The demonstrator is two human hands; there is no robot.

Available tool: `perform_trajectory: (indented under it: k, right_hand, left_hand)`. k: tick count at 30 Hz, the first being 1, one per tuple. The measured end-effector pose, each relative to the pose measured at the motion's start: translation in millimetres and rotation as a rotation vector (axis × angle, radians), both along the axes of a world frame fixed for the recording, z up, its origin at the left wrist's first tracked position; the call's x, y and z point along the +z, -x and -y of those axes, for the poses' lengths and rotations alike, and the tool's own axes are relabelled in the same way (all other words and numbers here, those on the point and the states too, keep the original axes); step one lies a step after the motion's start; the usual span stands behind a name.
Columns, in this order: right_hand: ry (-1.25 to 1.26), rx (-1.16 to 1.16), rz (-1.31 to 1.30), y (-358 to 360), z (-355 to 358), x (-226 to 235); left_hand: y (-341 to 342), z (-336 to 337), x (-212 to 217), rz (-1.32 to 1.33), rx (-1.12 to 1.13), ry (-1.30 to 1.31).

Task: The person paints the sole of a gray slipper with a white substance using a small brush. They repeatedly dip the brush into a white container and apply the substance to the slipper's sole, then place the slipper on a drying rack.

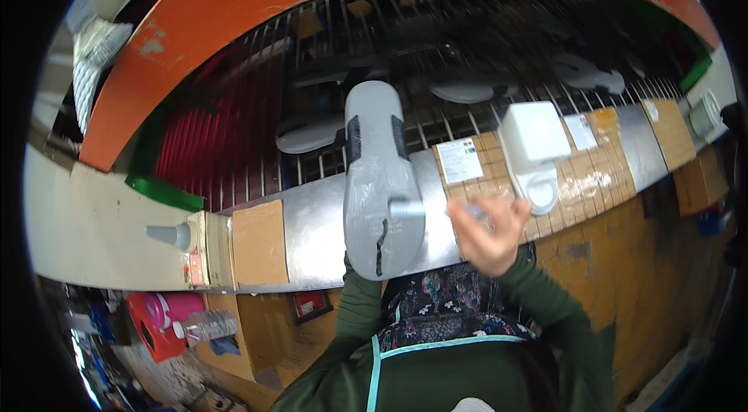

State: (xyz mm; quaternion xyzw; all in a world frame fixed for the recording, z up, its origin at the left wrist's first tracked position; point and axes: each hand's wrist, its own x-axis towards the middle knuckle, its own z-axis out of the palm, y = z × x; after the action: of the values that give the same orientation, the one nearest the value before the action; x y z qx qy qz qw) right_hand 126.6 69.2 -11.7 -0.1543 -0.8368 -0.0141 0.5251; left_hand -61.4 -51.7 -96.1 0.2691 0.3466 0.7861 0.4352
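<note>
R hand (pixel 489 231) curled round a small blurred tool, tip touching grey shoe sole (pixel 382 182) at its R edge. L hand hidden under sole, grip can't tell. White container (pixel 534 149) on worktop (pixel 312 229) just R of sole.
</note>
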Motion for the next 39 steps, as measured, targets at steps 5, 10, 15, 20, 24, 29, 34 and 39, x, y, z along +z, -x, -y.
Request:
perform_trajectory:
  k: [5, 10, 15, 20, 24, 29, 34, 39]
  right_hand:
    - [0.986, 0.635, 0.074, -15.2, 16.8, -19.2]
    - [1.865, 1.209, -0.545, -4.5, -19.1, -66.4]
    - [2.070, 1.470, -0.670, -4.1, -19.9, -117.9]
    - [1.992, 1.444, -0.584, -10.8, -25.6, -130.8]
    - [2.069, 1.404, -0.637, -7.3, -30.0, -130.4]
    - [2.138, 1.366, -0.702, -7.3, -32.6, -134.0]
    - [2.125, 1.352, -0.706, -11.9, -30.8, -135.6]
    - [2.077, 1.389, -0.664, -5.1, -31.4, -130.2]
  left_hand:
    - [79.3, 10.3, 34.9, -0.058, 0.411, -0.024]
    - [224.1, 38.7, 64.2, -0.119, 0.826, 0.106]
    - [371.4, 46.3, 33.1, -0.027, 1.088, 0.448]
    - [494.1, 84.9, -42.1, 0.013, 1.303, 0.660]
    - [575.2, 122.4, -90.5, -0.196, 1.594, 0.541]
    - [612.4, 149.8, -120.2, -0.112, 1.446, 0.761]
    - [597.7, 149.8, -130.3, 0.139, 1.337, 0.946]
    - [566.6, 137.9, -110.6, 0.343, 1.567, 1.142]
